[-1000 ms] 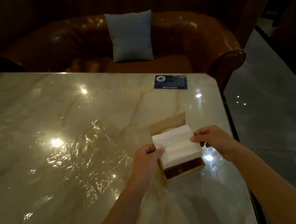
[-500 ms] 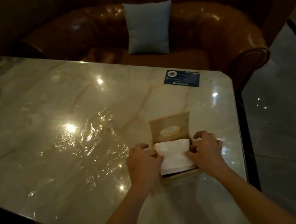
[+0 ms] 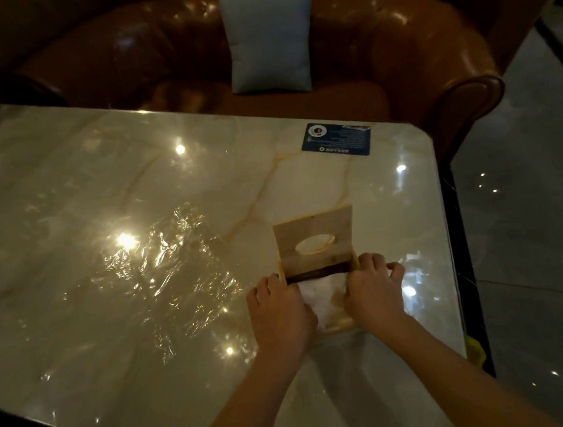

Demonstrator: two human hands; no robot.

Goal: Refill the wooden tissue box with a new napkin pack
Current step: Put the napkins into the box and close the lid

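The wooden tissue box (image 3: pixel 345 323) stands on the marble table near its right edge. Its lid (image 3: pixel 314 236), with an oval slot, is swung up and back. A white napkin pack (image 3: pixel 323 293) lies inside the box, sunk below the rim, with a dark gap at the far end. My left hand (image 3: pixel 277 311) presses on the pack's left side and my right hand (image 3: pixel 373 292) on its right side, fingers curled over the box walls. Most of the box is hidden under my hands.
A crumpled clear plastic wrapper (image 3: pixel 162 276) lies on the table (image 3: pixel 67 216) left of the box. A blue card (image 3: pixel 336 139) sits near the far right corner. Behind the table is a brown leather sofa (image 3: pixel 412 49) with a grey cushion (image 3: pixel 268 40). The table's right edge is close.
The napkin pack went from held above the box to lying inside it. Both hands came down with it and now press it deeper into the box.
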